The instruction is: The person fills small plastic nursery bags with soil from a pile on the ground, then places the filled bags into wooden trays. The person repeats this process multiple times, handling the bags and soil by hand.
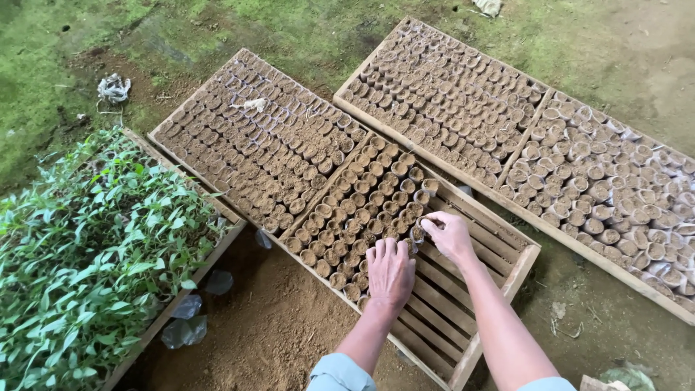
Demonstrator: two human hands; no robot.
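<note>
A long wooden slatted tray (499, 250) lies on the ground, mostly filled with several small soil-filled seedling bags (362, 203). My left hand (389, 271) lies flat, fingers together, pressing against the near row of bags at the filled edge. My right hand (449, 233) pinches one small bag (418, 233) by its rim, at the end of the row, over the bare slats.
A second tray (449, 87) packed with filled bags lies behind, its right part holding pale plastic bags (615, 195). A tray of green seedlings (87, 246) sits at left. Loose plastic bags (184, 329) lie on brown soil (268, 333). Mossy ground lies beyond.
</note>
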